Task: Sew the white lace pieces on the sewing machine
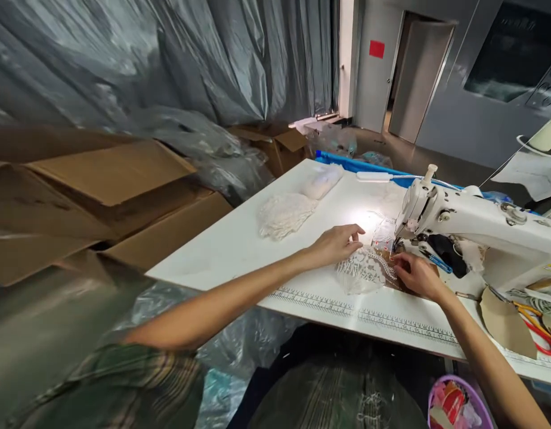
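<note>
Lace [362, 275] lies on the counter [204, 253], just near and left of the sewing machine [494, 220]. The left hand [333, 243] curls loosely at its far edge, the right hand [419, 275] narrows beside its right edge; I cannot tell whether either pinches. Positioning seems in hand; next calls for flat edges.

The sewing machine [494, 217] runs out past the right edge, its needle too small to make out. Whether the left hand [336, 243] touches the white lace [362, 268] cannot be told, and the curled fingers of the right hand [418, 275] partly hide one another. The cardboard box [110, 173] blurs toward the left edge; the bottom edge cuts the purple bin [480, 404] and plaid sleeve [154, 381]
</note>
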A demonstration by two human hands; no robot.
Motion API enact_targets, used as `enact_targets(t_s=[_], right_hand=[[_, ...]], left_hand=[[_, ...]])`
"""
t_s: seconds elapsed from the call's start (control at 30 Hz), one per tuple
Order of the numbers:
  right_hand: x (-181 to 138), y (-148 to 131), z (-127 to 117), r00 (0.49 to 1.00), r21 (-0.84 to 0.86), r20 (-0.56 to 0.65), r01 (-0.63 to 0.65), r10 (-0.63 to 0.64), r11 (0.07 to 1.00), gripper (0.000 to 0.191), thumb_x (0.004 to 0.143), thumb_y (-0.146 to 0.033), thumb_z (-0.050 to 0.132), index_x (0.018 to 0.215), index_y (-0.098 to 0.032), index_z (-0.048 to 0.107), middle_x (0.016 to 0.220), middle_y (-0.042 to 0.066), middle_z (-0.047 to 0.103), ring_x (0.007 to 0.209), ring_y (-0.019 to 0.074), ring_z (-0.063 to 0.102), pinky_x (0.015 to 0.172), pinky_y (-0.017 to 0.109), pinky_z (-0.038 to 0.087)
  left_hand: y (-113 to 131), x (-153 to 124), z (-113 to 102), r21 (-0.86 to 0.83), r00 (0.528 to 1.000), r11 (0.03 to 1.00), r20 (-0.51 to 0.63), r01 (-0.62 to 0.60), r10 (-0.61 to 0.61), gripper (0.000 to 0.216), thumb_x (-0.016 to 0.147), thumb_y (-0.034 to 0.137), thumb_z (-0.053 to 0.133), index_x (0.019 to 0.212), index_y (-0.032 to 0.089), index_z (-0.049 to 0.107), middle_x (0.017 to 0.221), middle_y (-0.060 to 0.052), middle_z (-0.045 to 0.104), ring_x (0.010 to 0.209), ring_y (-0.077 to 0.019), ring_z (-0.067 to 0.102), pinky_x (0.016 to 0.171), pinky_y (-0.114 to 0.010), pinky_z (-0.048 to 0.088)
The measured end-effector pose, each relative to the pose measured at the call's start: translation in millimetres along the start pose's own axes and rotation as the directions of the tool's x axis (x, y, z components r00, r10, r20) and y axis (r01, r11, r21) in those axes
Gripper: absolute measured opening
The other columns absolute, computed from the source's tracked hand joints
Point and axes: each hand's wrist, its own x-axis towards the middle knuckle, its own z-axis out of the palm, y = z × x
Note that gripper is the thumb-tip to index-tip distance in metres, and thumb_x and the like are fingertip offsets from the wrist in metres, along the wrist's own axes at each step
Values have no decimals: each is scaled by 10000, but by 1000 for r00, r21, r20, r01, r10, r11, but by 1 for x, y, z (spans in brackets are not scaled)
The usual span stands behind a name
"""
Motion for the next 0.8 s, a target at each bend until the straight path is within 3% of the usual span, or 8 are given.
enact_targets(t_s=[0.1, 0.17, 0.3, 0.4, 0.53, 0.63, 0.8], right_hand=[[4, 7, -5, 998, -81, -66, -17, 12, 997, 240, 798, -284, 565, 960, -219, 729, 901, 58, 709, 778, 192, 599, 738, 322, 430], [5, 11, -5, 996, -102, -85, -32, 23, 994, 262, 802, -312, 548, 961, -227, 738, 854, 47, 710, 728, 186, 594, 701, 316, 425], [7, 20, 0, 988, -97, -137, -80, 66, 992, 354, 830, -407, 483, 977, -218, 743, 633, 9, 627, 590, 174, 550, 568, 286, 385], [5, 23, 5, 979, -75, -186, -105, 90, 992, 415, 835, -457, 454, 988, -198, 740, 593, 6, 591, 549, 168, 526, 541, 284, 379], [2, 23, 7, 968, -67, -240, -87, 68, 994, 392, 822, -455, 478, 956, -197, 742, 588, 13, 606, 517, 161, 512, 528, 287, 389], [0, 22, 8, 970, -78, -240, -62, 42, 995, 378, 830, -441, 484, 957, -198, 744, 585, 16, 615, 505, 156, 514, 517, 283, 392], [-8, 19, 11, 966, -23, -248, 69, -72, 997, 373, 854, -473, 526, 1020, -208, 730, 781, 61, 687, 693, 185, 619, 651, 319, 490]], left_hand=[[-9, 9, 5, 324, 988, 936, -29, -137, 155, 252, 900, 152, 555, 1143, 133, 623, 1110, -121, 663, 912, -219, 639, 753, -318, 482], [-11, 14, 8, 388, 950, 875, -1, -288, 313, 212, 907, 115, 558, 1098, 129, 649, 1138, -137, 657, 937, -220, 636, 792, -336, 485], [-5, 25, 16, 92, 792, 789, 151, -608, 592, 149, 948, 184, 595, 1045, 201, 707, 1064, -70, 692, 934, -171, 644, 835, -300, 496], [-1, 35, 23, -135, 711, 747, 234, -651, 663, 129, 908, 225, 688, 1020, 261, 741, 1066, -38, 695, 955, -150, 639, 851, -268, 494], [-3, 42, 33, -199, 749, 798, 277, -568, 602, 97, 855, 244, 759, 950, 266, 766, 944, -18, 668, 845, -125, 616, 786, -248, 475], [-3, 41, 35, -207, 785, 824, 251, -528, 566, 42, 844, 237, 765, 885, 240, 757, 890, -3, 653, 829, -115, 609, 860, -281, 452], [4, 35, 26, -200, 783, 824, 258, -530, 567, 53, 907, 196, 646, 862, 189, 672, 877, 7, 701, 858, -125, 634, 921, -334, 416]])
